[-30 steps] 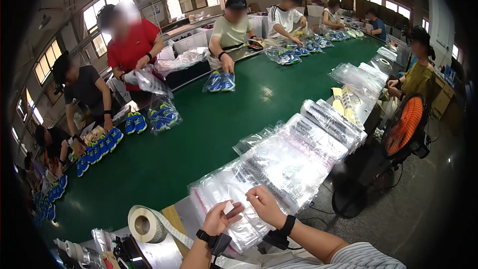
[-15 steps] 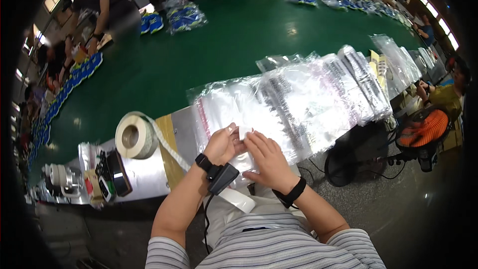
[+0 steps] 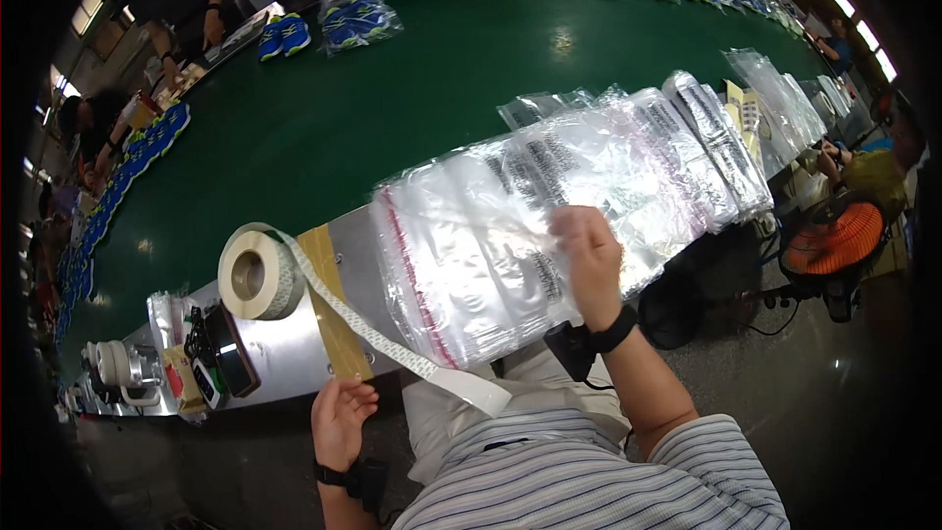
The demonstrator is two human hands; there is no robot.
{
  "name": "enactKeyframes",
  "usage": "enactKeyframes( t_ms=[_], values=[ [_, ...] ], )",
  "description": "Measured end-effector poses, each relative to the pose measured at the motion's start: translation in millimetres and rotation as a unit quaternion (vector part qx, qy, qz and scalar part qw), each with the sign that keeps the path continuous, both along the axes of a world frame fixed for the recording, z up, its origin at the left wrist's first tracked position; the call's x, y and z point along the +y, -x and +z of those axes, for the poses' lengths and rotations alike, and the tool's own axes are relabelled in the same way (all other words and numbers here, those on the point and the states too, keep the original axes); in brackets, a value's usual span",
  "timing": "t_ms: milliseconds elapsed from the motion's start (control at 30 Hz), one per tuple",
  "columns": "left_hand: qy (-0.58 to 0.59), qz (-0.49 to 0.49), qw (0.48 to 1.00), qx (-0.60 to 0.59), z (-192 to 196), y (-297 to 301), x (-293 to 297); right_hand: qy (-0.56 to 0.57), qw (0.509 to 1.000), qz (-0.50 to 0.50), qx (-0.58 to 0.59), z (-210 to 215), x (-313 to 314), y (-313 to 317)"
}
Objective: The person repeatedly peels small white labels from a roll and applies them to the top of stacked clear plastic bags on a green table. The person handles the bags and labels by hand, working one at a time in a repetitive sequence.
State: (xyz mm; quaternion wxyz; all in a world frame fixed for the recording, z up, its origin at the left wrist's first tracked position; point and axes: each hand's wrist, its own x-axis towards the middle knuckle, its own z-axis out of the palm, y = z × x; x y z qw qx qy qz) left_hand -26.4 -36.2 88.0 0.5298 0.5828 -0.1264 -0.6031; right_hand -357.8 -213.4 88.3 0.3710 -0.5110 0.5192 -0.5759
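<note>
From the head view, the right hand (image 3: 589, 260) rests on top of a stack of clear plastic bags (image 3: 510, 236) that lies overlapped along the near edge of the worktop (image 3: 294, 344), its fingers curled down onto the uppermost bag; whether the grip actually pinches the film cannot be told. The bags carry a red strip along their left side and dark print on their faces. The left hand (image 3: 340, 419) hangs lower, below the worktop's edge and just in front of the person's lap, palm turned up with the fingers loosely apart and nothing clamped in them. A white tape strip (image 3: 392, 348) runs from a tape roll (image 3: 253, 273) on the metal plate, slanting down across a brown patch to a loose end near the striped shirt (image 3: 589, 471), close to the left hand but not touching it. Left of the roll sits a small dark device (image 3: 224, 348). Beyond, the green conveyor belt (image 3: 392, 88) carries blue shoes (image 3: 283, 36) in bags. More bag stacks (image 3: 726, 137) continue to the right, and an orange fan (image 3: 832, 245) stands on the floor.
</note>
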Motion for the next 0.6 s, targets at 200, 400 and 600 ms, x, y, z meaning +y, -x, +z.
enactKeyframes(
  t_ms=[200,400,600],
  values=[
    [-0.042,-0.058,0.997,-0.007,-28.5,37.2,9.0,-0.024,0.941,-0.323,0.101,-6.6,17.5,135.3],
    [-0.007,-0.207,0.977,0.044,-54.7,66.1,-18.3,0.159,0.812,-0.176,0.533,37.4,40.0,59.8],
    [-0.005,-0.136,0.958,0.254,-34.9,53.7,-8.2,0.073,0.813,-0.112,0.567,27.4,-2.8,31.0]
  ],
)
